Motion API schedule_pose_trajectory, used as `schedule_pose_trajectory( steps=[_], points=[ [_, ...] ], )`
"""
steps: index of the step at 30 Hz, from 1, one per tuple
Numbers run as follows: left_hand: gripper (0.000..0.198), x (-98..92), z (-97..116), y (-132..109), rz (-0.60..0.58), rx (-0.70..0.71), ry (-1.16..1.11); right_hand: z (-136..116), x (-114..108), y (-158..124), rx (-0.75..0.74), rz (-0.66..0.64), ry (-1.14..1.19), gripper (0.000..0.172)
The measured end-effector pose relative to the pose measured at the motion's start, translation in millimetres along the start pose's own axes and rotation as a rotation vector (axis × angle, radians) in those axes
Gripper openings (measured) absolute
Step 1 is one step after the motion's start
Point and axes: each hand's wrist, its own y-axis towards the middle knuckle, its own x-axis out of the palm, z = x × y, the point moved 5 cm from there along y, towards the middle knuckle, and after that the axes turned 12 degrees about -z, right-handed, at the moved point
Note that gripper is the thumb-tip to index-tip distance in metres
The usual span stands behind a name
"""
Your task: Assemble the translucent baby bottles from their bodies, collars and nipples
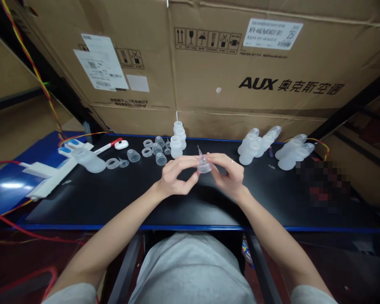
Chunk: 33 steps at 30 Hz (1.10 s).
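Note:
My left hand [180, 174] and my right hand [226, 172] meet above the middle of the black table. Between their fingertips they pinch a clear plastic nozzle cap [204, 164], its thin tip pointing up and its ribbed round base below. Just behind the left hand stand translucent white squeeze bottles [176, 147] without caps. Loose clear domed caps [161, 158], screw rings [147, 151] and pointed nozzles [167, 148] lie to the left of those bottles.
Several capped bottles [251, 150] lean together at the right, with more capped bottles [291, 152] beyond. On the left, a white fixture [55, 175] with blue pads holds a tilted bottle [90, 160]. A large cardboard box [209, 71] walls off the back. Red cables [34, 236] hang at left.

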Motion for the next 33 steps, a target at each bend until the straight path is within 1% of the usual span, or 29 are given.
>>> schedule_pose_trajectory(
  steps=[2, 4, 7, 10, 12, 14, 16, 18, 19, 21, 23, 24, 26, 29, 31, 33],
  points=[
    [0.044, 0.2, 3, 0, 0.004, 0.004, 0.04, 1, -4, 1, -0.002, 0.015, 0.032, 0.033],
    [0.046, 0.8, 5, -2, 0.008, 0.018, 0.069, 0, -6, 3, 0.012, -0.005, 0.058, 0.029],
    [0.05, 0.2, 4, -6, 0.013, 0.044, 0.103, -3, -5, 5, 0.047, -0.054, 0.051, 0.023],
    [0.051, -1.4, 2, -8, 0.011, 0.061, 0.132, -4, -1, 5, 0.052, -0.076, 0.056, 0.022],
    [0.049, -2.3, 2, -6, 0.012, 0.052, 0.137, -4, 1, 3, 0.048, -0.053, 0.086, 0.024],
    [0.046, -2.3, 2, -4, 0.023, 0.038, 0.12, -2, 2, 1, 0.068, 0.002, 0.118, 0.03],
    [0.041, -0.8, 4, -2, 0.036, 0.018, 0.041, 0, 1, -2, 0.074, 0.066, 0.11, 0.034],
    [0.034, 3.5, 2, -1, 0.028, -0.043, -0.144, -1, 0, -3, 0.04, 0.097, 0.046, 0.033],
    [0.033, 6.7, 0, -1, 0.019, -0.104, -0.258, -2, -1, -2, 0.011, 0.092, 0.001, 0.032],
    [0.035, 13.7, -7, -3, 0.001, -0.264, -0.451, -3, -3, -1, -0.036, 0.06, -0.069, 0.033],
    [0.04, 18.5, -13, -5, -0.019, -0.399, -0.553, -3, -4, 1, -0.053, 0.035, -0.083, 0.039],
    [0.04, 19.4, -15, -4, -0.031, -0.44, -0.584, -1, -5, 1, -0.046, 0.032, -0.077, 0.043],
    [0.033, 18.7, -18, -2, -0.064, -0.471, -0.631, 2, -6, 2, -0.014, 0.021, -0.059, 0.046],
    [0.019, 12.8, -20, 5, -0.092, -0.465, -0.648, 7, -4, 1, 0.018, -0.022, -0.037, 0.042],
    [0.018, 9.5, -18, 8, -0.108, -0.457, -0.63, 9, -3, -1, 0.016, -0.019, -0.024, 0.039],
    [0.018, 8.0, -15, 11, -0.111, -0.45, -0.582, 10, -4, -3, 0.023, 0.013, -0.024, 0.036]
  ],
)
